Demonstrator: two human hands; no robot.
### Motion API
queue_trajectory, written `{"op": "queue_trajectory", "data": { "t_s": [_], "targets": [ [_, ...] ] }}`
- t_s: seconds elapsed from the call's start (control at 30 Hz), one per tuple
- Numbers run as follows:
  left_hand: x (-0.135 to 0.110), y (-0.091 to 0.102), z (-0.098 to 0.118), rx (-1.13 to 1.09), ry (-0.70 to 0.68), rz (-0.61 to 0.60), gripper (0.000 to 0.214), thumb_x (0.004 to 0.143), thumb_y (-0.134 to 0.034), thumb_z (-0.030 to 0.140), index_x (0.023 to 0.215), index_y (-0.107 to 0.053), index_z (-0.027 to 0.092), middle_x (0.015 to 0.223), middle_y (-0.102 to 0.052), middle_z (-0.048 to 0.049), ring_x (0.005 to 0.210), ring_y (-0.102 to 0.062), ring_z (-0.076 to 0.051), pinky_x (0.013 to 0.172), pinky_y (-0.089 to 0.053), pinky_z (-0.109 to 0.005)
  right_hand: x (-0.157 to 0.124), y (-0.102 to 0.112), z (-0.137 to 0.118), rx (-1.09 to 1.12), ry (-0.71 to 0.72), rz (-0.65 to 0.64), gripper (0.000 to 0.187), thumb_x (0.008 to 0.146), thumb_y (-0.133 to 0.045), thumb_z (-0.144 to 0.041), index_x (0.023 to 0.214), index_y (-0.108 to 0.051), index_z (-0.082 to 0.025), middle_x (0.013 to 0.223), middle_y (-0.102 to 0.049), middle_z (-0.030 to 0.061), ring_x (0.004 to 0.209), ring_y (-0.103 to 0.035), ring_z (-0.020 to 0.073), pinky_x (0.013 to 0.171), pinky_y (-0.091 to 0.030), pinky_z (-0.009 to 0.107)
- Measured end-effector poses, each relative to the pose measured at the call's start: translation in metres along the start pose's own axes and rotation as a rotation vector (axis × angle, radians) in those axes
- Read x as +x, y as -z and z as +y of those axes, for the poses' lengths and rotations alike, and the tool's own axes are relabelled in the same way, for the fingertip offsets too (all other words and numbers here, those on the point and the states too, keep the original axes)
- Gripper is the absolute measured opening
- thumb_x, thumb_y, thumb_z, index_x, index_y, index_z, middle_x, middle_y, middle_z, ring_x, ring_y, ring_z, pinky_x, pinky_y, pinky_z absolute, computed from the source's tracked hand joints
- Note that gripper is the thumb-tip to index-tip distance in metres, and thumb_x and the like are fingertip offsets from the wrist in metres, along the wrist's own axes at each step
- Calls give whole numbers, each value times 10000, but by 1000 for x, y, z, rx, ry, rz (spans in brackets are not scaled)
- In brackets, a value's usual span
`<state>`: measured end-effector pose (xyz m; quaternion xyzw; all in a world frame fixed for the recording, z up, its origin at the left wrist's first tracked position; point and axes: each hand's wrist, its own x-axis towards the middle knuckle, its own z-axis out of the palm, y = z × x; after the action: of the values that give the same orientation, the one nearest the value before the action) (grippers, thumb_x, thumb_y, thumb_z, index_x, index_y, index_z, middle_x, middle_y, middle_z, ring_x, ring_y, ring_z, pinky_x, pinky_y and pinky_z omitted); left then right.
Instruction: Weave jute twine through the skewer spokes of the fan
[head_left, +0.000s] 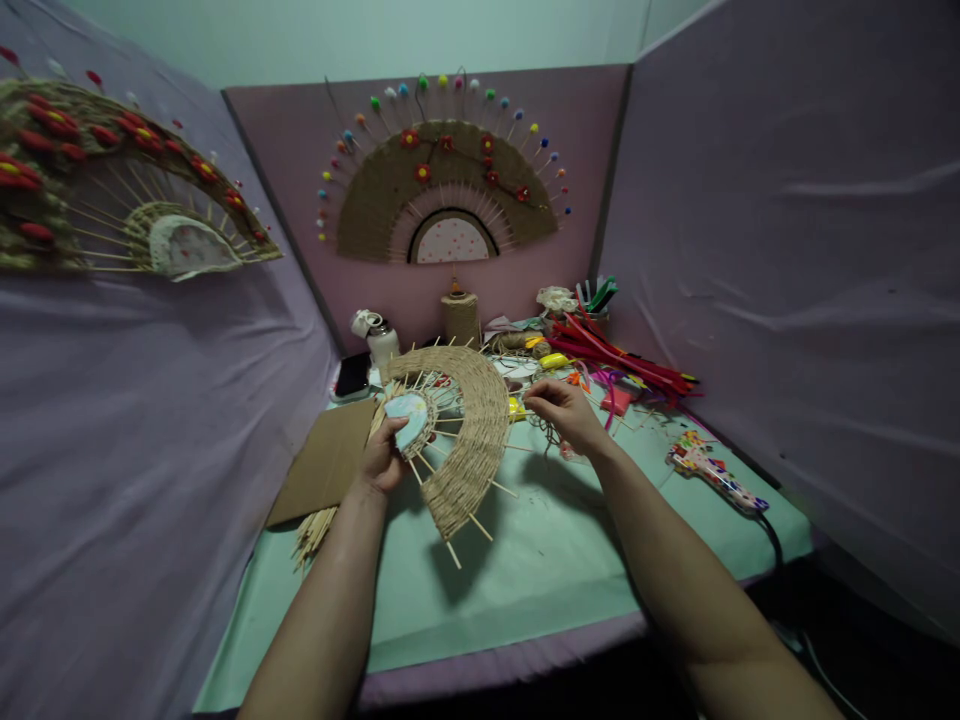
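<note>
A half-round woven twine fan (484,430) with thin wooden sticks poking past its rim is held up over the table, tilted. My left hand (384,458) is closed on its inner end, the thumb on the light blue half-disc (407,415). Just right of the fan's outer rim, my right hand (568,412) has thumb and fingers pinched together. Whatever thin thing it may hold is too small to make out. Loose twine (546,432) lies behind and below this hand.
Cardboard (322,460) and a bundle of sticks (313,535) lie left. A patterned glue gun (716,475), red pipe cleaners (626,355), a twine spool (460,318), a jar (384,343) and a phone (352,376) surround the work. Finished fans (367,190) hang behind and left.
</note>
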<state>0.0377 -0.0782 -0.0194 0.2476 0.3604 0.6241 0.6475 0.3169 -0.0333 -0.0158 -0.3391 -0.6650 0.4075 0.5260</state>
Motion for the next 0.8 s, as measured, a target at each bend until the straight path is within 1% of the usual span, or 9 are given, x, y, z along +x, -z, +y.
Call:
{"op": "queue_trajectory", "data": {
  "t_s": [0.1,0.23,0.33,0.4,0.5,0.63,0.7,0.8],
  "targets": [
    [-1,-2,0,12,34,5,378,718,-504,83,1092,-544,120,782,-702,-65,592,-657,-171,548,-560,-275,-1,-1,-1,-32,2,6,190,723,-632,-359,728,-597,-173,669,-561,-4,591,-451,105,558,-368,240],
    [-2,-4,-1,32,56,13,440,721,-503,81,1157,-528,133,773,-702,-54,603,-657,-171,593,-566,-287,-3,-3,-2,-152,28,-7,189,739,-620,-349,686,-602,-169,627,-553,-4,573,-440,108,546,-354,242],
    [-2,-3,-1,35,59,13,462,719,-505,81,1176,-520,143,785,-703,-52,615,-659,-169,620,-567,-296,-3,-3,1,-242,72,10,215,749,-618,-374,685,-609,-169,613,-554,0,556,-435,113,534,-346,248],
    [-2,-2,-1,39,63,6,465,716,-512,83,1176,-521,146,792,-705,-54,619,-661,-170,626,-568,-298,-2,-3,4,-302,118,20,217,765,-611,-381,704,-616,-172,624,-570,10,563,-451,122,544,-354,257],
    [-2,-1,0,55,83,28,451,723,-505,83,1172,-525,124,784,-707,-67,620,-664,-178,621,-568,-297,0,-2,7,-371,221,18,187,803,-579,-360,735,-617,-190,689,-610,36,626,-512,151,602,-391,278],
    [-4,-1,1,79,106,52,428,727,-497,62,1151,-541,109,769,-709,-76,626,-668,-183,619,-571,-293,2,0,7,-401,351,8,155,833,-556,-334,778,-615,-202,771,-624,57,726,-557,178,674,-418,300],
    [-4,-1,2,89,115,45,423,729,-496,54,1144,-547,121,763,-710,-72,622,-669,-180,621,-572,-293,2,2,7,-428,364,25,153,829,-569,-339,773,-609,-202,760,-619,56,721,-554,178,676,-420,303],
    [-4,0,3,101,115,33,421,727,-502,52,1136,-556,139,766,-710,-66,618,-669,-181,622,-576,-301,1,4,8,-474,333,62,163,822,-582,-349,753,-599,-203,728,-610,49,675,-536,171,649,-417,303]
  ]
}}
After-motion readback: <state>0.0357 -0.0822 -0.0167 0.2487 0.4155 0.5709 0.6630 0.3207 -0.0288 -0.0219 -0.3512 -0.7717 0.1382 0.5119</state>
